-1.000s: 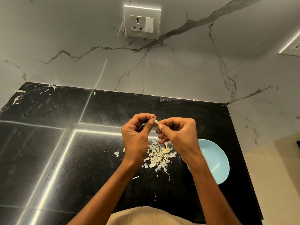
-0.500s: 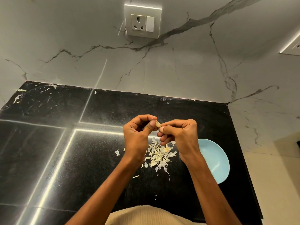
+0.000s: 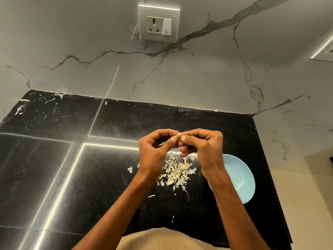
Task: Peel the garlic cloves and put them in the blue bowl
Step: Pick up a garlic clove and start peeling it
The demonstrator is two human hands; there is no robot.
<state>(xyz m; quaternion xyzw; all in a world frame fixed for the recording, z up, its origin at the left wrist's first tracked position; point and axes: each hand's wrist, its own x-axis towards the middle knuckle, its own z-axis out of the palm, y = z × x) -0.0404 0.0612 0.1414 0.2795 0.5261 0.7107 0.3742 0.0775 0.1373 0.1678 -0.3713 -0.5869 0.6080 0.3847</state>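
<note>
Above the peel pile (image 3: 177, 171), left hand (image 3: 155, 150) and right hand (image 3: 204, 150) both pinch one garlic clove (image 3: 179, 135)

Countertop (image 3: 93, 177) was black polished stone, glossy, speckled, mirroring light strips. Wall (image 3: 198, 74) was pale marble-look slab, smooth, grey-veined, soft sheen. Socket plate (image 3: 159, 24) looked smooth plastic, satin. Blue bowl (image 3: 241, 179) was smooth, glossy, glazed-looking. Garlic skins (image 3: 177, 171) were thin, papery, dry, matt. Garment (image 3: 162, 239) at bottom edge was beige ribbed knit cloth
</note>
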